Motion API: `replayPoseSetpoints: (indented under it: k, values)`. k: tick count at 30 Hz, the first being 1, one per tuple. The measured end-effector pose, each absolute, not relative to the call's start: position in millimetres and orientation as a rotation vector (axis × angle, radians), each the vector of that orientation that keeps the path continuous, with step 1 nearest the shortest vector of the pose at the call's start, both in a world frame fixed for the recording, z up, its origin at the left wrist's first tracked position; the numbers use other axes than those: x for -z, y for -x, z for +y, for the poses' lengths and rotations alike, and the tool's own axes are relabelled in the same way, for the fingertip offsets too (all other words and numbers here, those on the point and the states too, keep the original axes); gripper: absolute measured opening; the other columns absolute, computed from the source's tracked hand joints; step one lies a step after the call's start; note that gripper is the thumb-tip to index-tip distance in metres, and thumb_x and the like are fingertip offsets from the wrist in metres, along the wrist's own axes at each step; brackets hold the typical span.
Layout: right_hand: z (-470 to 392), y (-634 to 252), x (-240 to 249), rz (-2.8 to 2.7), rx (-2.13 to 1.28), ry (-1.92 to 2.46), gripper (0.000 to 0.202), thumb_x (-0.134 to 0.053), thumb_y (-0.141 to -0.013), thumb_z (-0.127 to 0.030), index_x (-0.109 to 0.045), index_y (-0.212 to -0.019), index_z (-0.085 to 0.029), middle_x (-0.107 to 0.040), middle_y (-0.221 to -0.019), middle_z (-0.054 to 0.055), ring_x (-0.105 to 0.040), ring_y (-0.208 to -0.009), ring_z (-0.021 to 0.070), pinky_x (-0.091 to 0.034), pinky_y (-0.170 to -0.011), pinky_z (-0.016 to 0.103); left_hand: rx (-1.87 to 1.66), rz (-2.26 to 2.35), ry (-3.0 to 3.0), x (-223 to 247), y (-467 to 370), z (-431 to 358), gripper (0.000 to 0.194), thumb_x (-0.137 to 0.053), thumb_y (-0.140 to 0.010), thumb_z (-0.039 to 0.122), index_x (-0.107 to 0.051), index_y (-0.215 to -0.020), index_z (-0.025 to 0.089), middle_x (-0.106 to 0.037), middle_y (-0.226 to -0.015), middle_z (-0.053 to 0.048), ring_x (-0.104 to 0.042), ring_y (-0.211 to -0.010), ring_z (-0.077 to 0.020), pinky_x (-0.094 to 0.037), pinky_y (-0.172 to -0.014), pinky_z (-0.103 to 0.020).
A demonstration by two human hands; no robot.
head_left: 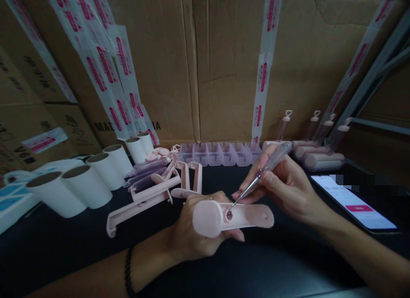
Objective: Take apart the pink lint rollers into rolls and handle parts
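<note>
My left hand [195, 229] is wrapped round a pale pink plastic part [245, 216] with a broad rounded end, held above the black table. In my right hand [285, 185] is a screwdriver with a clear handle [277, 156]. Its metal shaft slants down to the left, and the tip is at a round hole in the pink part. Whether a screw sits in that hole is too small to tell. More pink frames [153, 193] lie behind my left hand, beside purple translucent pieces [145, 174].
White rolls [78, 182] stand at the left. Purple compartments [214, 154] line the back by a cardboard box [224, 67]. Pink rollers [323, 160] lie at the right, near a lit phone [355, 202] on the black table [288, 264].
</note>
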State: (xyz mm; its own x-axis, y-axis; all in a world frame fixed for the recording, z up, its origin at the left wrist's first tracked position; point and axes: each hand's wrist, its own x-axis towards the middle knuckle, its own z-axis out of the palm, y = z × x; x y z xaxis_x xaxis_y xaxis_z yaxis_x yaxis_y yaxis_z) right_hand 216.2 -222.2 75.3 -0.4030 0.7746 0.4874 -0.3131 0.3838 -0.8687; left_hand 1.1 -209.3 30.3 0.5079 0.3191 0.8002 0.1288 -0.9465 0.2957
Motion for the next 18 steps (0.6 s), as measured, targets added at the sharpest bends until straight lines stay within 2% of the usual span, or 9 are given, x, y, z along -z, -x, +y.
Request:
replayPoseSetpoints:
  k: [7,15,18]
  values:
    - [-220.8,-217.0,-73.8,-1.577,-1.299,0.424,0.016,-0.059,-0.102,-0.032,-0.046,-0.107,-0.025,-0.076,-0.092,0.003,-0.078,-0.083,0.0214,-0.068,-0.066,0.033,-1.413,0.418,-2.529,-25.3,-2.5,-208.1,0.044,-0.061,-0.091,0.060,-0.055,-0.078,0.019,-0.059,-0.066,0.003,-0.053,-0.049,-0.0102,-0.035,-0.048,-0.026]
    - [-227.1,-214.4,-74.9,-1.595,-1.191,0.450,0.015,-0.058,-0.102,-0.034,-0.046,-0.105,-0.026,-0.076,-0.091,0.003,-0.078,-0.084,0.0233,-0.068,-0.066,0.036,-1.371,0.479,-2.538,-22.3,-0.6,-207.7,0.047,-0.061,-0.089,0.064,-0.057,-0.078,0.018,-0.058,-0.065,0.003,-0.055,-0.050,-0.0107,-0.037,-0.048,-0.026]
    - [-232.4,-212.3,-77.3,-1.623,-1.073,0.455,0.011,-0.057,-0.103,-0.032,-0.048,-0.107,-0.028,-0.077,-0.092,0.003,-0.078,-0.087,0.0247,-0.068,-0.072,0.041,-1.389,0.501,-2.535,-21.0,-0.1,-208.0,0.047,-0.061,-0.089,0.064,-0.056,-0.078,0.018,-0.059,-0.065,0.003,-0.056,-0.051,-0.0110,-0.038,-0.049,-0.026]
